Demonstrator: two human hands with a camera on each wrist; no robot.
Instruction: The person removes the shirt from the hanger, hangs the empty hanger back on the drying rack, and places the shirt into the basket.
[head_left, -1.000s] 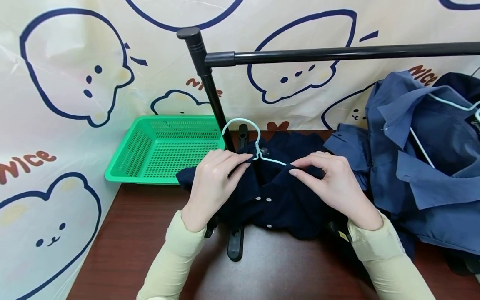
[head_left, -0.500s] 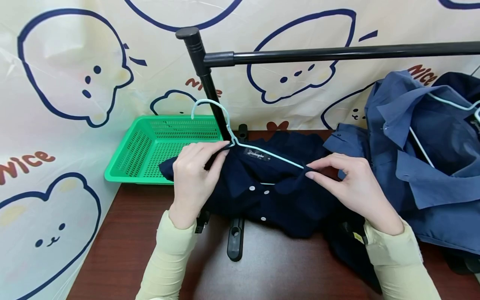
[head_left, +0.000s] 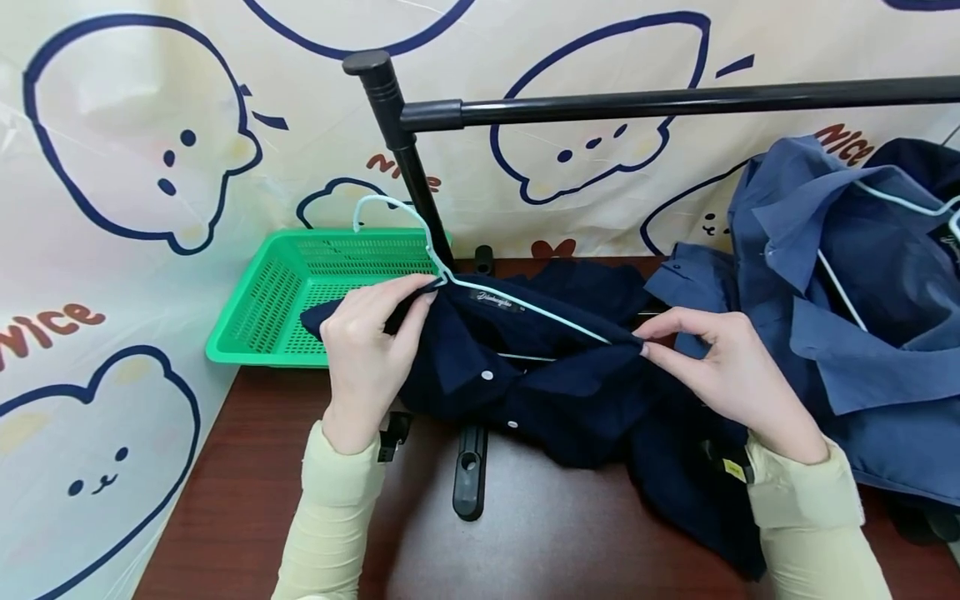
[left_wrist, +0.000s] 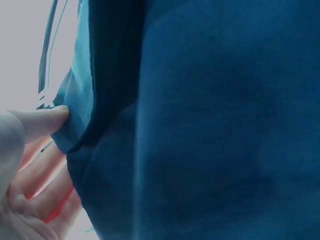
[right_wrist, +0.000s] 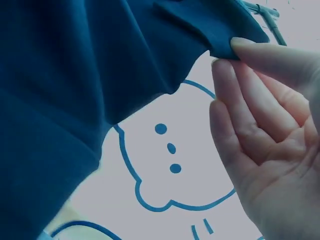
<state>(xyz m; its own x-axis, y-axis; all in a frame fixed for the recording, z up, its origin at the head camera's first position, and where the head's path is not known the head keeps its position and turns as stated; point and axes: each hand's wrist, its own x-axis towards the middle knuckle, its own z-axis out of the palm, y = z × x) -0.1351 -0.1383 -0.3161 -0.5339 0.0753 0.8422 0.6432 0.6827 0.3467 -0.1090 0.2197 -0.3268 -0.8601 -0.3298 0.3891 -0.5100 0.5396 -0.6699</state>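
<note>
Each hand pinches the shirt's collar between thumb and fingers: the left hand (head_left: 367, 354) just in front and left of the rack's post, the right hand (head_left: 731, 371) right of the post, in front of the rail. They have spread wider apart since half a second ago, drawing the neckline taut. The hanger (head_left: 562, 320) has shifted left, its hook now left of the rack (head_left: 600, 104) post and off the rail. More of one arm lies bare along the inside of the collar; its far end is hidden by cloth. This looks like evening out the collar over the hanger. The navy shirt (head_left: 570, 417) lies in front of the rack, across its foot. Left of the post sits the basket (head_left: 262, 360); well right of it, below the rail, a blue shirt (head_left: 885, 358).
</note>
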